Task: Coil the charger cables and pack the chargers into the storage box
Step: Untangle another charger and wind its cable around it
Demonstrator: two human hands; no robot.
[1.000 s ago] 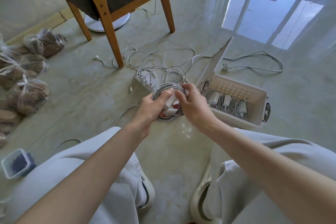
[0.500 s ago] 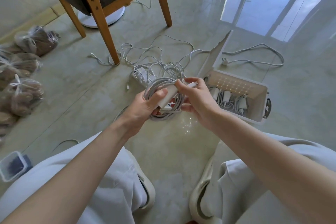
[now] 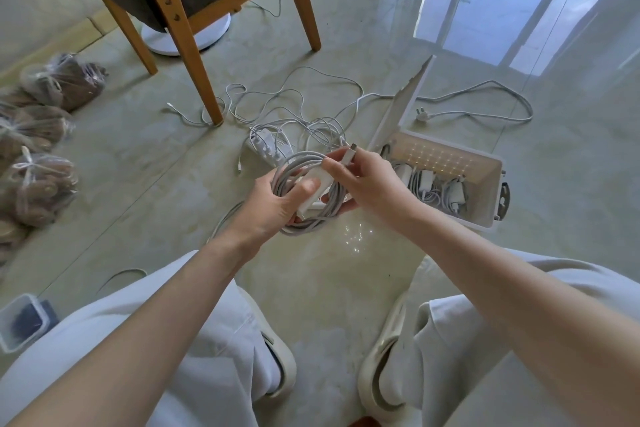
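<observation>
Above the floor beside the open storage box (image 3: 486, 189), the left hand (image 3: 273, 210) grips the coiled cable (image 3: 301, 163) and charger (image 3: 313, 197). The right hand (image 3: 372, 184) has drawn the plug end (image 3: 352, 150) up, pinched, so coiling looks nearly done.

Daylight pours in from the upper right, where the glossy pale-green tiled floor (image 3: 363, 45) mirrors a window in blue-white glare. A grid of bright light spots marks the inner wall of the white plastic storage box (image 3: 437, 159), and tiny sparkles glint on the floor near centre. Soft, faint shadows lie under the wooden-framed chair with a dark grey cushion (image 3: 194, 55). The centre is sharp. Wide-angle distortion swells the bare forearms (image 3: 145, 340) at the bottom, and the tied clear plastic bags (image 3: 38, 184) at the left edge look soft.
</observation>
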